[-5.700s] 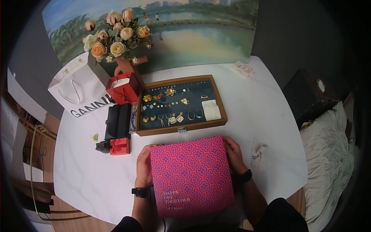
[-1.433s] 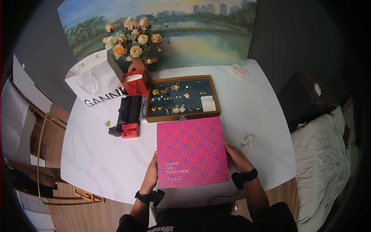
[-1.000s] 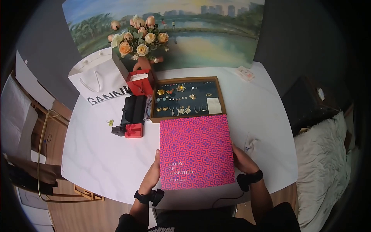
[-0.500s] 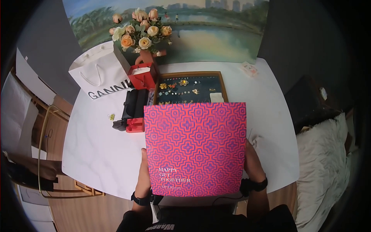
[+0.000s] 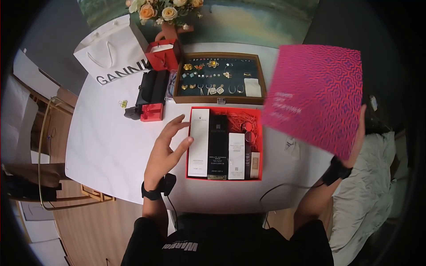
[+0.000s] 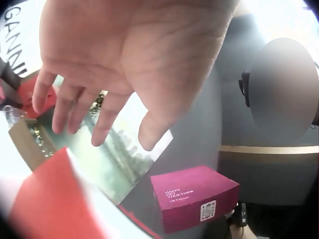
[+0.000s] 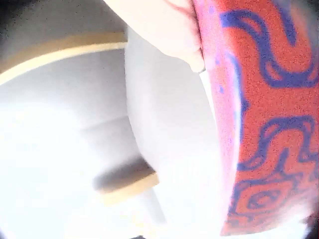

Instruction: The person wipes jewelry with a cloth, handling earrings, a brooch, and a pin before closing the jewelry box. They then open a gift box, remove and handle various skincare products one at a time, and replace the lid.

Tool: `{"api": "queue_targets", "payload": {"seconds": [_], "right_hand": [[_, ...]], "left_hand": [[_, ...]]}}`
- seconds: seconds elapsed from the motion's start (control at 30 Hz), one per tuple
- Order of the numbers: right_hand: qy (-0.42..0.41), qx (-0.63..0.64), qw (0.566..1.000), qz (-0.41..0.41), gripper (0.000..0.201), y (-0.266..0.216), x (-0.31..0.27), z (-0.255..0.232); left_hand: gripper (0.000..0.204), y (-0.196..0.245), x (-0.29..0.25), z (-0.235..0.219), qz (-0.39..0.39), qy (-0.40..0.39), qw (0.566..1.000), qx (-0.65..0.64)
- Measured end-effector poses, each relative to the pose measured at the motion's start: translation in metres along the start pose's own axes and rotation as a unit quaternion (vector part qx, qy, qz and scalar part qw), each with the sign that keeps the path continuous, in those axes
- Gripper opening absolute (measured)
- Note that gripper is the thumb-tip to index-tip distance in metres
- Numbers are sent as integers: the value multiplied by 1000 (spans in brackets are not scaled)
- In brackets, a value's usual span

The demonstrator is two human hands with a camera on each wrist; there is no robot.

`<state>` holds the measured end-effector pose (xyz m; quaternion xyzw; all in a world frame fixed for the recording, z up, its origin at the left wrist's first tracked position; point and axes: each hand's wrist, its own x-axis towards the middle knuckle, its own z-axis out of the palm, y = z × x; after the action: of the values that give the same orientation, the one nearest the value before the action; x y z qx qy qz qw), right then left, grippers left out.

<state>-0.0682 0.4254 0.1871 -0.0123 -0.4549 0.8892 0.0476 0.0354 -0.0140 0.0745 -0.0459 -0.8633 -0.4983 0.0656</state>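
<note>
In the head view the right hand (image 5: 358, 137) grips the right edge of the pink patterned lid (image 5: 315, 97), held tilted in the air at the right. The left hand (image 5: 166, 153), fingers spread, is just left of the red box (image 5: 260, 146) and holds nothing. Inside the box lie a tall white carton (image 5: 199, 142), a black carton (image 5: 218, 144), a smaller white carton (image 5: 236, 155) and red shredded filler (image 5: 237, 119). The left wrist view shows the open palm (image 6: 124, 55) and the lid (image 6: 194, 194) beyond. In the right wrist view fingers (image 7: 174, 30) press the lid's side (image 7: 224, 124).
Behind the box stands a wooden jewellery case (image 5: 262, 80). To the left are a black case (image 5: 157, 88), a small red box (image 5: 151, 112), a red bag (image 5: 162, 56), a white bag (image 5: 111, 53) and a green clip (image 5: 123, 103). A clear packet (image 5: 291, 148) lies to the right.
The lid has come off and moved up and right in the right hand, uncovering the red box and its contents on the table. The left hand has let go of it.
</note>
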Motion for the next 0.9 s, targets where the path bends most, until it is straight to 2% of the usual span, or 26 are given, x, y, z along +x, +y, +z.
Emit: {"api": "queue_targets", "payload": {"seconds": [0.07,0.1,0.13,0.17,0.23,0.3,0.4,0.43,0.47,0.5,0.57,0.63,0.7,0.73,0.77,0.83,0.9], "right_hand": [[33,-107,989,-99,39,-11,28,-18],[34,-109,989,-96,39,-8,47,-25],[9,-244,963,-117,38,2,68,-35],[-17,-373,917,-136,37,13,90,-45],[-66,-547,817,-172,37,45,132,-64],[-85,-657,716,-222,36,84,155,-61],[-65,-673,715,-179,34,144,186,-75],[-66,-693,697,-174,32,167,203,-88],[-67,-712,678,-170,29,177,209,-84],[-68,-711,679,-169,29,185,213,-84],[-102,-719,684,-73,26,197,211,-67],[-92,-710,691,-97,26,213,212,-68],[-119,-674,729,-28,28,221,211,-66],[-128,-612,780,34,35,215,201,-57],[-127,-611,781,33,35,212,196,-60],[-159,-610,767,-124,38,208,185,-62],[-104,-625,750,-191,34,175,141,-34]], "left_hand": [[46,-17,-16,10,4,-7,1000,24],[46,-19,-23,15,1,-8,1000,22],[48,-19,-29,23,-10,5,1000,1],[50,-19,-33,29,-20,19,999,-19],[55,-23,-39,37,-20,22,999,-20],[55,-22,-41,44,-34,44,998,-5],[55,-20,-45,47,-39,57,998,-11],[55,-20,-46,46,-40,61,997,-8],[55,-20,-46,45,-39,59,998,2],[55,-20,-47,45,-38,52,998,10],[55,-20,-47,45,-41,46,998,8],[54,-20,-48,45,-44,41,998,6],[54,-20,-48,47,-49,49,998,12],[54,-20,-49,47,-48,48,998,13],[54,-19,-49,47,-50,49,997,10],[54,-17,-45,42,-51,55,997,10],[52,-13,-40,31,2,32,996,84]]}}
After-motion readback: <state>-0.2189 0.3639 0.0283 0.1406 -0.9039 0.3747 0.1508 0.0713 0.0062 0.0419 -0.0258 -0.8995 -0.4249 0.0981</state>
